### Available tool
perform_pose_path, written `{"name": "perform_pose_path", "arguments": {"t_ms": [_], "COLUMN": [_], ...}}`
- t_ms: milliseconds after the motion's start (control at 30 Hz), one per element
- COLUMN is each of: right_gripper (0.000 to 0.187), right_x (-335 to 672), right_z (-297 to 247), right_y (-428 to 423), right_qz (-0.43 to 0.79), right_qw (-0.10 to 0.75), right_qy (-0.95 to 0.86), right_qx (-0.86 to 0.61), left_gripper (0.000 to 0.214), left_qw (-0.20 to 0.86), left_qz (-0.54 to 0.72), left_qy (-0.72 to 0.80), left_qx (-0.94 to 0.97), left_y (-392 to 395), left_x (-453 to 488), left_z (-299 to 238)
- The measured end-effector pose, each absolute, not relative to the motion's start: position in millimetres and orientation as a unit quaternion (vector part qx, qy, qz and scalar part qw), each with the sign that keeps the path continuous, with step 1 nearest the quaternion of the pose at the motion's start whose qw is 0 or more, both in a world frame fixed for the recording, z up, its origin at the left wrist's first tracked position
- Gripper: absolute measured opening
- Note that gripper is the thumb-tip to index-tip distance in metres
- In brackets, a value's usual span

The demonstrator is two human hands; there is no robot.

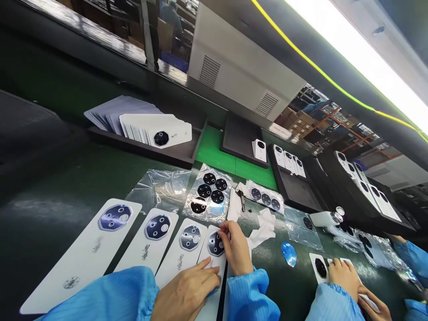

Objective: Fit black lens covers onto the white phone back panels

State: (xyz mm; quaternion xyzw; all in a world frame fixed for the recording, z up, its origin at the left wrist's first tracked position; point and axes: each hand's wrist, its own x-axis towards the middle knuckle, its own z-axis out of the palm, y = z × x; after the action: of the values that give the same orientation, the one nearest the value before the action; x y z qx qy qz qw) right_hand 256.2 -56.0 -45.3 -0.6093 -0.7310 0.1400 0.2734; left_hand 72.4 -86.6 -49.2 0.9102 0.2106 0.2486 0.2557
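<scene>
Four white phone back covers lie side by side, each with a dark octagonal camera plate: the far left cover (83, 267), the second cover (133, 254), the third cover (179, 272) and the rightmost cover (205, 307). My left hand (187, 290) rests on the rightmost cover with its fingers stretched out; a bit of something blue shows beneath them. At the right edge of that cover's camera plate (216, 244), my right hand (236, 247) has thumb and forefinger pinched together. What lies between those fingertips is hidden.
Beyond the covers lie a clear sheet of black camera plates (209, 189), white cloths (264, 227), a black pen-like tool (242, 199) and a blue film (288, 254). A black tray (140, 149) holds many covers. A co-worker's hands (344, 276) handle covers at right.
</scene>
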Motion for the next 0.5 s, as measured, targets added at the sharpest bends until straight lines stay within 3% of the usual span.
{"name": "perform_pose_path", "arguments": {"t_ms": [500], "right_gripper": [0.025], "right_x": [244.0], "right_z": [-44.6], "right_y": [-75.7], "right_qz": [0.117], "right_qw": [0.224], "right_qy": [-0.765], "right_qx": [-0.593], "left_gripper": [0.037], "left_qw": [0.23], "left_qz": [0.305], "left_qy": [0.218], "left_qx": [0.898], "left_y": [-92.0], "left_x": [84.1], "left_z": [-58.3]}}
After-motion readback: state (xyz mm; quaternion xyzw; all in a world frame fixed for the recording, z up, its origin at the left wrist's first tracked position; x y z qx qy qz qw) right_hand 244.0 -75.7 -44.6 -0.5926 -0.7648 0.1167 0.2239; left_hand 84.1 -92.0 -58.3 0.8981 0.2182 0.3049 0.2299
